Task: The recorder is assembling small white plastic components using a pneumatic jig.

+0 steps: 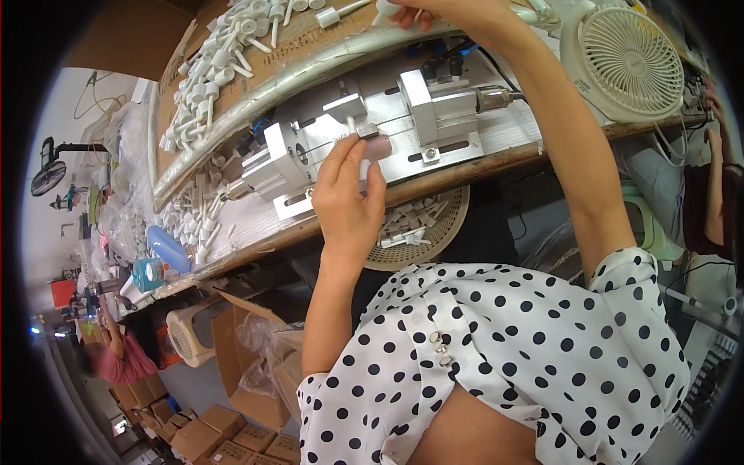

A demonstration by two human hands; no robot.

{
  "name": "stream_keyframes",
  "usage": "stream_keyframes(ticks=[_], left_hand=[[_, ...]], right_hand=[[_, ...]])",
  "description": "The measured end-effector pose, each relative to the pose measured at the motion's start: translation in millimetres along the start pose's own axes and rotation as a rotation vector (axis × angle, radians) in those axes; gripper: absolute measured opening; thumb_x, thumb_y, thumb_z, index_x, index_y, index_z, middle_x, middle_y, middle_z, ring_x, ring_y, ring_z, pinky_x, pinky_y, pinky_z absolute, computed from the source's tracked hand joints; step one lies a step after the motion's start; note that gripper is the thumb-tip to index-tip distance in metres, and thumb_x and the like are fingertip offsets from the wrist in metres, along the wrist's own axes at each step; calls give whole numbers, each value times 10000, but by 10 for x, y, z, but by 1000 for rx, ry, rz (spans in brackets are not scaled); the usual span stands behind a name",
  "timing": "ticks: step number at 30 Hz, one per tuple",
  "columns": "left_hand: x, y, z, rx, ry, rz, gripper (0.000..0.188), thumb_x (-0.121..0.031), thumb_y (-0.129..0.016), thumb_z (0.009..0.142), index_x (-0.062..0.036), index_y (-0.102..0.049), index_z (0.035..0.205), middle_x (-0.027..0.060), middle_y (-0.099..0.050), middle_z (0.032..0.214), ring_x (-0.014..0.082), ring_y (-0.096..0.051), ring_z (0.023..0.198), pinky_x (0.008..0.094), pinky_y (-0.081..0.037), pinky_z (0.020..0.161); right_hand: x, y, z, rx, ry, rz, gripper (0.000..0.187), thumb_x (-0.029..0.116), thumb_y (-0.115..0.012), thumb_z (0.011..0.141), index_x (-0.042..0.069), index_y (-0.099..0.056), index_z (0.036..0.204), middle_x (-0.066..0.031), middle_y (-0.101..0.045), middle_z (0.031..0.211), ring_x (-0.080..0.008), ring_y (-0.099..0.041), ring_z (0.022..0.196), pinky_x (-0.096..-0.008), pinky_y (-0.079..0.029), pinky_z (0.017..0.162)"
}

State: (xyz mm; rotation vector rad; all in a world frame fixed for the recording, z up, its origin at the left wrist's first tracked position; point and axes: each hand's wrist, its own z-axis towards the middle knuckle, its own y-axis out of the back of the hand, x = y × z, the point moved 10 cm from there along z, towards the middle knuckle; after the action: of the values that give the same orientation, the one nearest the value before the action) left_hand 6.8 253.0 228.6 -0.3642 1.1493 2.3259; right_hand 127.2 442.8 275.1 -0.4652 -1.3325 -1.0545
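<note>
My left hand is at the middle of a metal clamping jig, its fingers and thumb closed around a white plastic piece that is mostly hidden. Just beyond the fingertips, another white stemmed part sits at the jig's centre block. Up at the top edge, my right hand reaches over the cardboard tray and pinches a white plastic part. The picture's rim cuts off some of that hand.
A cardboard tray with several white stemmed parts lies behind the jig. More parts are heaped left of it. A fan stands at the right. Below the bench edge is a basket of white pieces. Other people work at both sides.
</note>
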Motion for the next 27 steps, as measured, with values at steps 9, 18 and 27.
stream_keyframes(ticks=[9, 18, 27], left_hand=[[-111, -69, 137, 150, -54, 6, 244, -60, -640, 772, 51, -587, 982, 213, -584, 1056, 370, -587, 933, 397, -479, 816], [-54, -245, 1679, 36, -380, 6, 183, -206, -660, 767, -97, -688, 911, 97, -653, 785, 256, -621, 727, 347, -484, 686], [397, 111, 1509, -32, -97, -151, 201, -176, -656, 802, -54, -680, 960, 55, -663, 765, 138, -615, 669, 255, -483, 634]], right_hand=[[251, -155, -586, -12, 147, 75, 259, 171, -645, 852, 17, -600, 1055, -37, -635, 907, -77, -590, 805, -239, -480, 709], [526, -933, -1091, 108, 547, -374, 228, 141, -740, 697, 14, -634, 854, -107, -633, 892, -226, -609, 829, -309, -485, 740], [381, -1501, -944, 205, 699, -812, 236, 218, -736, 618, 73, -563, 687, -65, -613, 721, -235, -588, 784, -342, -454, 731]])
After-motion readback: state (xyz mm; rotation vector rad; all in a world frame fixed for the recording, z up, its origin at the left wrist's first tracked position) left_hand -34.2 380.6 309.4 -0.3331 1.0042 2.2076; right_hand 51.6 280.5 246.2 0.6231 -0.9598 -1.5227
